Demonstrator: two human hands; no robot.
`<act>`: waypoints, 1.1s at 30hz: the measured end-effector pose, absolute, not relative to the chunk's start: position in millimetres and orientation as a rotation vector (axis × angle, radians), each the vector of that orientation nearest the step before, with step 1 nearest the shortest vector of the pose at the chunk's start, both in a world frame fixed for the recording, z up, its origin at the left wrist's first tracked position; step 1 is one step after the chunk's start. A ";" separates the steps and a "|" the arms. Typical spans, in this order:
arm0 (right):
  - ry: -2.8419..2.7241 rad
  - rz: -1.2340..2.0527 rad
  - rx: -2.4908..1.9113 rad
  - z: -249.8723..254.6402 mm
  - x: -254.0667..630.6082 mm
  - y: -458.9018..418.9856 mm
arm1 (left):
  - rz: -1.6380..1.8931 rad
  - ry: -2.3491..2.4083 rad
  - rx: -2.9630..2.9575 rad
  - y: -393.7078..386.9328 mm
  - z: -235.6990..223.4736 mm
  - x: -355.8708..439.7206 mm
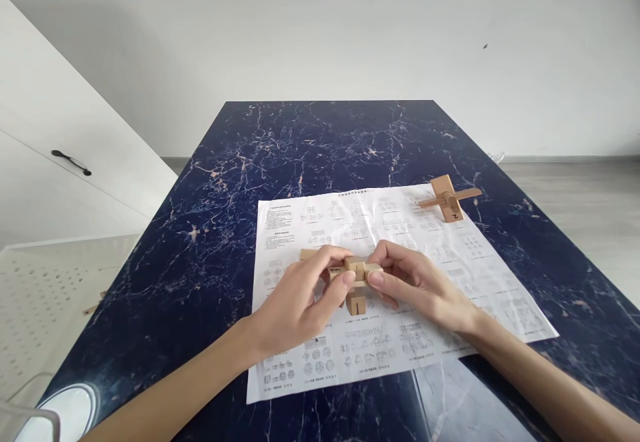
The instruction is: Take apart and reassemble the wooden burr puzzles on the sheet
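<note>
Between my two hands is a wooden burr puzzle [357, 267] made of interlocking light blocks, some marked with numbers. My left hand [307, 292] grips its left side, thumb at the front and fingers behind. From the right, my right hand [417, 285] pinches a block end between thumb and fingers. A block marked 1 [357, 305] sticks out below the middle. Part of another wooden piece [308, 254] shows behind my left hand; whether it joins the puzzle I cannot tell. Underneath lies a creased instruction sheet [295, 229] printed with small diagrams.
A second wooden puzzle [449, 199], cross-shaped and marked 2, rests on the sheet's far right corner. The dark blue marbled table [320, 142] reaches back toward a pale wall. A white perforated bin [45, 289] and a cabinet [60, 122] stand to the left.
</note>
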State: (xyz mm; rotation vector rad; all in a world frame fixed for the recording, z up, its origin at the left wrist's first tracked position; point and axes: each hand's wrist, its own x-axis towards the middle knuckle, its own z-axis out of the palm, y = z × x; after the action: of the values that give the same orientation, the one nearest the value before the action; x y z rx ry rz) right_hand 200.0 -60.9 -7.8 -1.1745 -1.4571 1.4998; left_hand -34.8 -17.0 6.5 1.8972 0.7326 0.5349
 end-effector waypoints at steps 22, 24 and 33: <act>-1.223 1.666 -1.082 -7.2 199.9 -57.5 | 0.489 0.743 1.877 -14.7 1.9 -34.0; -1.256 1.645 -1.101 -6.3 198.2 -57.6 | 0.488 0.743 1.849 -16.2 1.4 -31.8; -1.405 1.435 -1.160 -3.9 195.5 -58.1 | 0.831 0.911 1.785 -9.3 13.0 -32.7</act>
State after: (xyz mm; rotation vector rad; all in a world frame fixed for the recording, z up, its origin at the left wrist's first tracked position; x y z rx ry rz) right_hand 195.5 -58.1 -3.9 -1.1603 -1.4054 1.4345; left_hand -32.7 -9.3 13.0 1.7852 0.9114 0.8310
